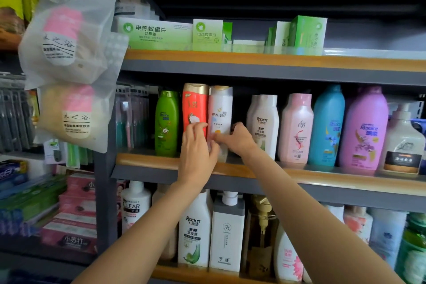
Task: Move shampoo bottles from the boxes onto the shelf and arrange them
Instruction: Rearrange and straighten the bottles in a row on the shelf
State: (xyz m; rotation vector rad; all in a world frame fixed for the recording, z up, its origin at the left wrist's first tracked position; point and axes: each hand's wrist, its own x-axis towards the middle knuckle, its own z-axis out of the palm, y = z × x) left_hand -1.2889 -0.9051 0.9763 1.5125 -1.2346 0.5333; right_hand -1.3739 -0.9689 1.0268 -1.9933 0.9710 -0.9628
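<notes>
On the middle shelf (322,178) stand a green bottle (166,122), a red bottle with a gold cap (194,105) and a white Pantene bottle (220,110), all upright and close together. My left hand (197,157) lies against the lower front of the red and Pantene bottles. My right hand (237,138) grips the Pantene bottle's lower right side. To the right stand a white Raclen bottle (265,122), a pink bottle (297,129), a blue bottle (327,127) and a purple bottle (365,129).
Green boxes (156,33) fill the top shelf. The bottom shelf holds several bottles, including a Clear bottle (134,205). Bagged sponges (69,53) hang at the left, over the shelf's upright post. A white pump bottle (404,143) ends the middle row.
</notes>
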